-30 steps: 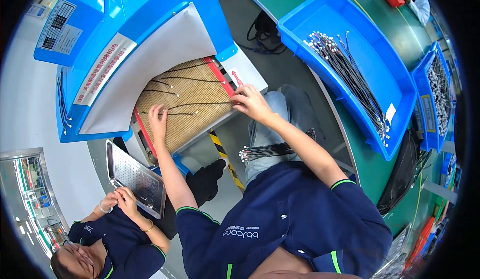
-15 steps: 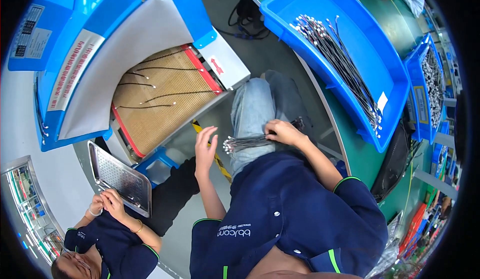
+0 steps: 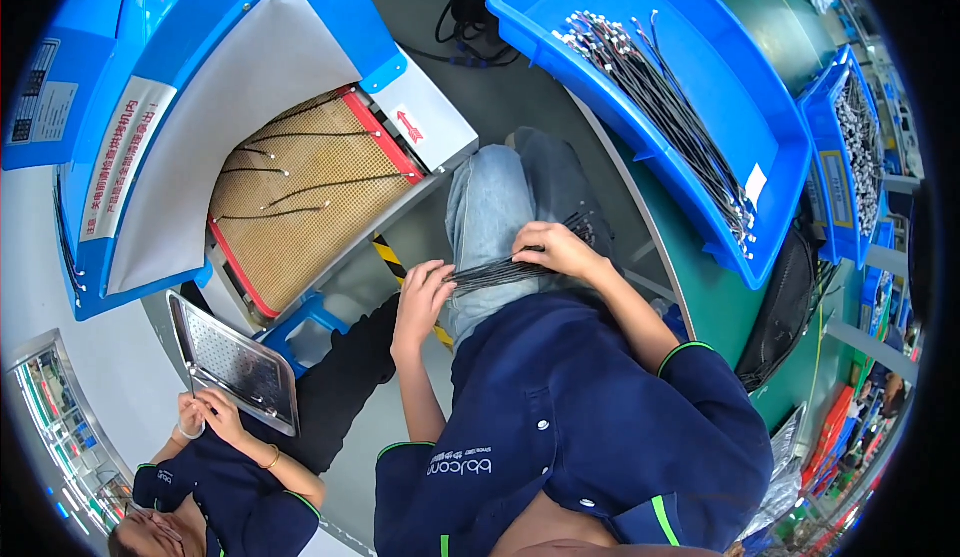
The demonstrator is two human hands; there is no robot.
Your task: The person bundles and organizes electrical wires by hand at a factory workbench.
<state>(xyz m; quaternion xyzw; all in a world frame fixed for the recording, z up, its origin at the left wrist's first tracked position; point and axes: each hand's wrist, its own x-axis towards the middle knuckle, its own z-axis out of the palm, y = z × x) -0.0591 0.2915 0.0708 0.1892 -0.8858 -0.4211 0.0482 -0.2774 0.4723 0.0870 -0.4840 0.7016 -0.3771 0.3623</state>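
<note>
A bundle of thin black cables (image 3: 497, 274) lies across my jeans-covered thigh. The fingers of my left hand (image 3: 424, 295) are curled over its left end and hide the connectors there. Toward the bundle's right part, my right hand (image 3: 556, 251) closes on the cables, thumb and fingers pressed together. Beyond my right hand, the far end of the bundle (image 3: 580, 225) shows pale tips, small and hard to make out.
A blue machine (image 3: 330, 17) with a mesh conveyor belt (image 3: 290, 187) carrying several black cables stands ahead left. At right, a blue tray (image 3: 740, 77) of cables sits on a green table (image 3: 660, 197). Left, a co-worker's hands (image 3: 210, 412) work beside a perforated metal tray (image 3: 235, 352).
My left hand, apart from the bundle earlier, has come in and closed over its left end. The cables' right end now shows past my right hand. The whole view has shifted slightly.
</note>
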